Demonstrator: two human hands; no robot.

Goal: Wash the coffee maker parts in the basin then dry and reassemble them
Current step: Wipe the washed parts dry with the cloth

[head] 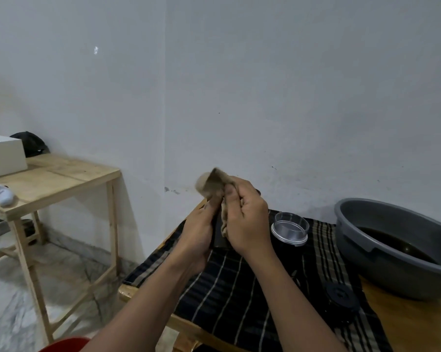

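Note:
Above the table, my left hand [198, 232] grips a dark coffee maker part [219, 237], most of it hidden between my hands. My right hand [249, 219] holds a beige cloth [213, 185] bunched against that part, and the cloth's end sticks up blurred. On the dark checked towel [229, 288], to the right of my hands, a clear plastic cup-shaped part [290, 228] sits on a dark piece. A round black part [340, 295] lies near the towel's right edge. The grey basin [381, 219] at the right holds dark water.
The wooden table [404, 323] carries the towel and basin. A second wooden table [59, 179] at the left holds a white box [3, 156], a pale blue object [2, 195] and a black cap [30, 143]. A red rim [64, 345] shows at the bottom.

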